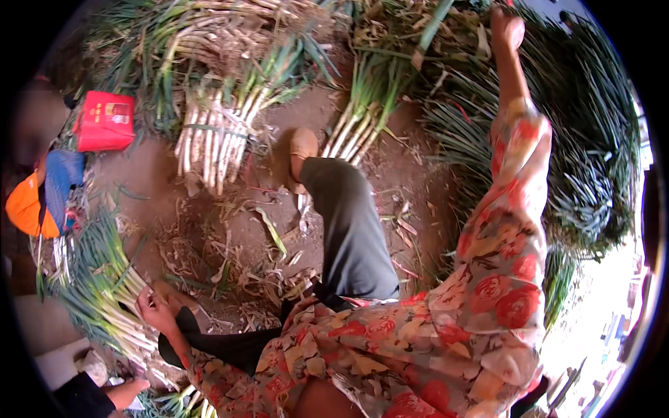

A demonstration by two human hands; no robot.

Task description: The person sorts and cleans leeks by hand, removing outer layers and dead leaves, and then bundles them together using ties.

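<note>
At the lower left, my left hand (159,312) is closed at the white stalks of a loose pile of green onions (104,289), next to my shoe. Stretched far out at the upper right, my right hand (509,29) makes a fist beside a large heap of green onions (585,104). A small bit of something red shows just above that fist, cut off by the picture's edge, so what it holds is unclear. A tied bundle of thick white-stalked green onions (216,139) lies ahead on the ground, with a smaller bunch (359,115) right of it.
A red box-like bag (104,120) stands at the left, near a person in orange and blue (42,198). Another person's hand (129,393) reaches in at the lower left. Peeled skins and leaf scraps (230,244) litter the brown ground around my feet.
</note>
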